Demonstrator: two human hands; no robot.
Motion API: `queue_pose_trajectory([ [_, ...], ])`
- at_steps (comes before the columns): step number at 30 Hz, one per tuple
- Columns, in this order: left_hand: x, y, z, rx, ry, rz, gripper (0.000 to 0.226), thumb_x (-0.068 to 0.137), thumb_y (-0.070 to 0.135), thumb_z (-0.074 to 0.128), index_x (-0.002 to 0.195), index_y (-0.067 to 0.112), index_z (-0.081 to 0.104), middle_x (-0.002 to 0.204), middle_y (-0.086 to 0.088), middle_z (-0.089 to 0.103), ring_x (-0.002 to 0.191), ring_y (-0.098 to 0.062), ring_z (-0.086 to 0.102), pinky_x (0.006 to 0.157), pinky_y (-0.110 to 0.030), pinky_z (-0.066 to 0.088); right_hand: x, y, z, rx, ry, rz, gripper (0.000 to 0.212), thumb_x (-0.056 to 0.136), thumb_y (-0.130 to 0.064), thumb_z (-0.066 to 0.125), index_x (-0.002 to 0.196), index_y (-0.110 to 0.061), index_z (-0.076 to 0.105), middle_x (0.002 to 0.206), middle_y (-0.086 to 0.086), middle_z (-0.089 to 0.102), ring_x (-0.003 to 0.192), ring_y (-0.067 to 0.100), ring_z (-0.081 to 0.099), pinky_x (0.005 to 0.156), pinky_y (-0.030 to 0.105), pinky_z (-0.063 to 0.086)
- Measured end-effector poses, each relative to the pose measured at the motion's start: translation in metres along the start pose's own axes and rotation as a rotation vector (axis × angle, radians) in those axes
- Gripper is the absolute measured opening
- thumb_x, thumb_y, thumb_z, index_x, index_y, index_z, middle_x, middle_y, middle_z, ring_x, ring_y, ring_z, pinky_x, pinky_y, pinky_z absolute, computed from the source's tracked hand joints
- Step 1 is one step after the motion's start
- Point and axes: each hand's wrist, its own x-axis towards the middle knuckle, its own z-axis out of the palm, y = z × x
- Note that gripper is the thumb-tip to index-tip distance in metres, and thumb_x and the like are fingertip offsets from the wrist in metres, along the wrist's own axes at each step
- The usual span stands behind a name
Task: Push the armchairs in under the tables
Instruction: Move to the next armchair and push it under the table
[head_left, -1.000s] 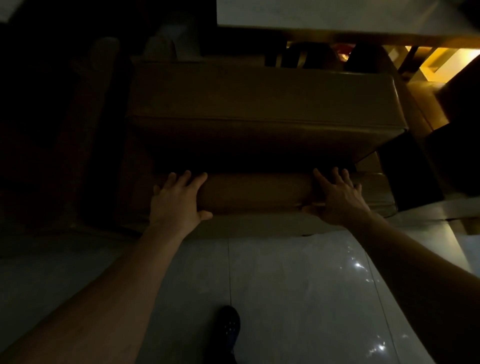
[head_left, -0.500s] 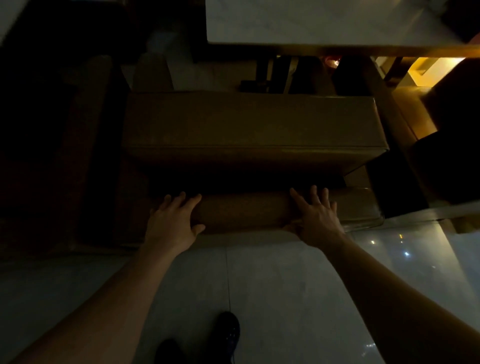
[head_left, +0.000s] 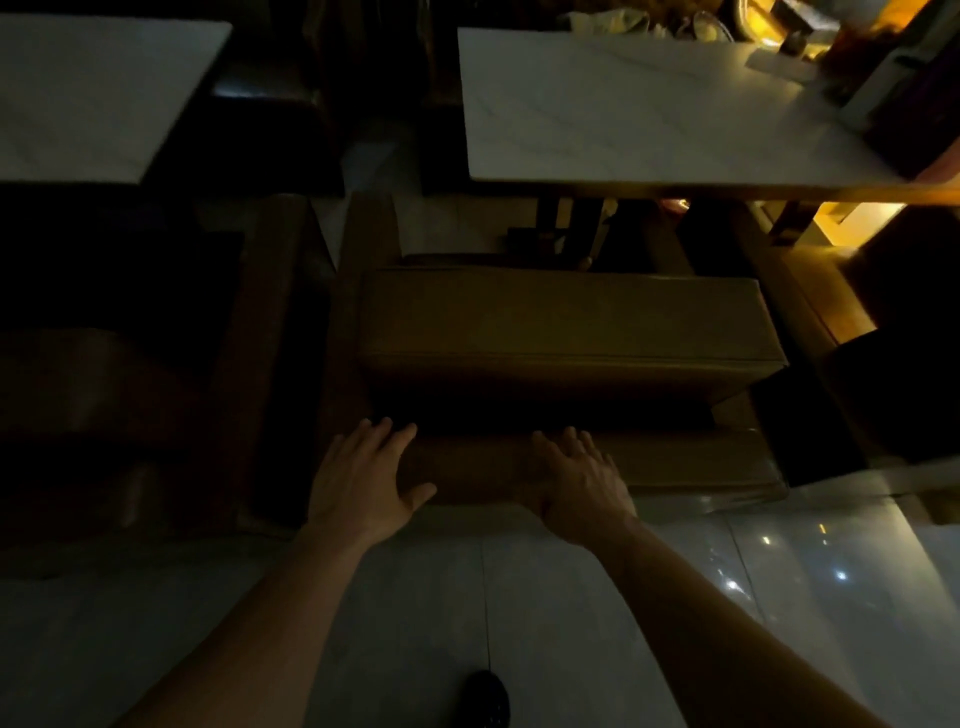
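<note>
Hands (head_left: 363, 478) (head_left: 579, 486) flat on armchair (head_left: 571, 332) backrest; no readable writing.

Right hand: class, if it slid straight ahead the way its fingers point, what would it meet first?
Probably the tan cushioned seat of the armchair, just past the padded backrest top under the right hand; depth there is dark and unclear.

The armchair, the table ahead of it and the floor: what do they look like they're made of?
Armchair: probably tan leather or a leather-look cover, smooth with a dull sheen and a seam along the cushion edge.
Table: the top looks like pale marble or an imitation, with faint grey veins.
Floor: glossy light tiles, with grout lines and mirrored lamp spots.
</note>
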Motion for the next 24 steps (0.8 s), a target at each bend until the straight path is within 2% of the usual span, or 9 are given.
queue_pose_trajectory([
  [7, -0.050, -0.083, -0.043, -0.058, 0.072, -0.001, 0.087, 0.084, 0.074, 0.049, 0.154, 0.036, 0.014, 0.163, 0.000, 0.015, 0.149, -0.023, 0.011, 0.120, -0.047, 0.015, -0.024, -0.112, 0.002, -0.044, 0.003, -0.036, 0.092, 0.089, -0.061, 0.059, 0.158, -0.034, 0.005, 0.167, 0.012, 0.001, 0.154, 0.035, 0.000, 0.123, 0.053, 0.014],
  [14, -0.124, -0.223, -0.073, -0.123, 0.095, -0.063, 0.084, 0.086, 0.069, 0.050, 0.154, 0.036, 0.014, 0.163, 0.002, 0.015, 0.149, -0.023, 0.012, 0.120, -0.047, 0.016, -0.049, -0.262, 0.019, -0.070, 0.015, -0.108, 0.089, 0.090, -0.047, 0.064, 0.158, -0.033, 0.010, 0.167, 0.012, 0.006, 0.153, 0.035, 0.006, 0.123, 0.051, 0.019],
  [20, -0.178, -0.339, -0.092, -0.111, 0.136, -0.126, 0.082, 0.087, 0.069, 0.048, 0.154, 0.037, 0.014, 0.163, 0.002, 0.016, 0.149, -0.022, 0.012, 0.120, -0.046, 0.015, -0.058, -0.397, 0.047, -0.058, 0.025, -0.201, 0.085, 0.092, -0.060, 0.054, 0.159, -0.033, 0.008, 0.167, 0.012, 0.005, 0.153, 0.034, 0.008, 0.123, 0.050, 0.018],
  [24, -0.203, -0.399, -0.098, -0.129, 0.144, -0.182, 0.083, 0.086, 0.072, 0.046, 0.153, 0.039, 0.011, 0.163, 0.004, 0.015, 0.149, -0.022, 0.011, 0.120, -0.047, 0.015, -0.056, -0.466, 0.063, -0.091, -0.036, -0.267, 0.091, 0.090, -0.050, 0.064, 0.157, -0.037, 0.005, 0.167, 0.010, 0.002, 0.153, 0.034, 0.005, 0.123, 0.052, 0.016],
])
